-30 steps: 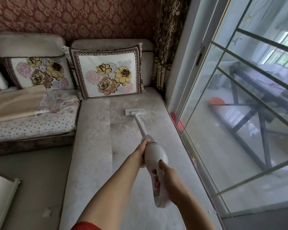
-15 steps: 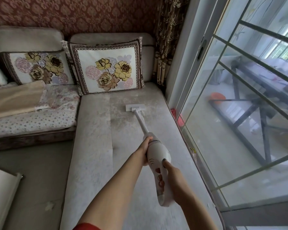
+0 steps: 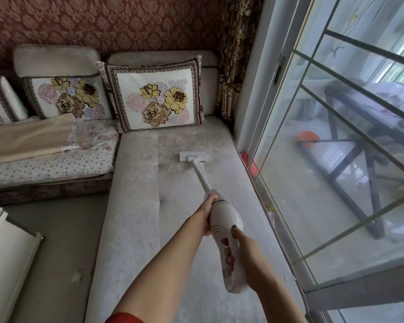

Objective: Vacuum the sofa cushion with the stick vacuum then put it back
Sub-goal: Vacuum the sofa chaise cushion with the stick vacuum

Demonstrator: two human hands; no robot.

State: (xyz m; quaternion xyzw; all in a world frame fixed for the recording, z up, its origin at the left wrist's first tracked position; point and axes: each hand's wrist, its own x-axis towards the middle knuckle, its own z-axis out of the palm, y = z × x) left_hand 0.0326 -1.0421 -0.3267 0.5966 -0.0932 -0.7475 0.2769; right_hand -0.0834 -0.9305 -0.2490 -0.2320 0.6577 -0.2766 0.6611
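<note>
Mid-vacuuming: my left hand (image 3: 208, 212) and right hand (image 3: 247, 250) wrapped tight around white plastic stick vacuum (image 3: 224, 231), nozzle mid-frame on long grey fabric sofa cushion (image 3: 135, 217). Next probably stroke toward uncovered lower area.

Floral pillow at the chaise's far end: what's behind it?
Behind the floral pillow a grey sofa backrest shows above and to its right. The backrest's middle and lower part are covered by the pillow.
</note>
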